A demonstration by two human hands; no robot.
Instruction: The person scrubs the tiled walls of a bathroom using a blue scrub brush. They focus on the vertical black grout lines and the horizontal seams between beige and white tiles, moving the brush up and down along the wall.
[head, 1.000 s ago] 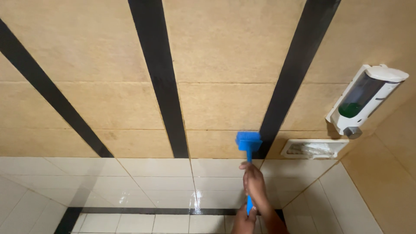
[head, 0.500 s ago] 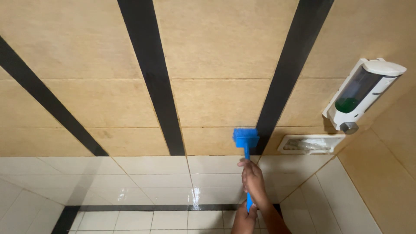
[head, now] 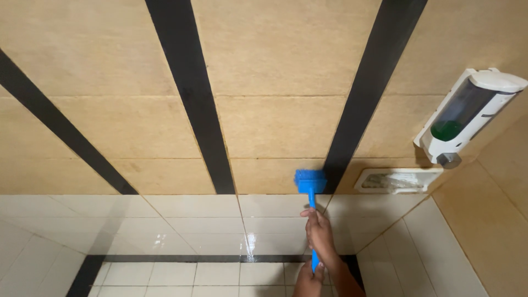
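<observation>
The right hand [head: 320,235] is up high on the handle of a blue brush [head: 310,181]. Its fingers [head: 311,219] are curled tight around the thin blue stick, and the wrist and arm run down to the bottom edge of the picture. The left hand [head: 308,281] is lower, at the very bottom. It sits at the end of the same stick, just under the right hand. Only part of it shows, so it is hard to tell how its fingers are bent, but they seem to be closed on the stick.

The brush points up the wall. Its blue head is wide and flat. The head is pressed on the wall just where the tan tiles [head: 275,126] meet the white tiles [head: 181,220], right beside a black stripe [head: 363,104].

The top part of the wall is made of big tan tiles. Three black stripes run over them, and another black stripe [head: 190,99] is near the middle. The low part of the wall has shiny white tiles, and the light makes a bright spot on them. A thin black band [head: 181,258] goes across the white tiles.

On the right there is a white soap box [head: 467,118] fixed to the wall, with a dark window and some green soap in it. Under it, near the brush head, is a small white soap dish [head: 397,180]. The wall bends into a corner on the right side.
</observation>
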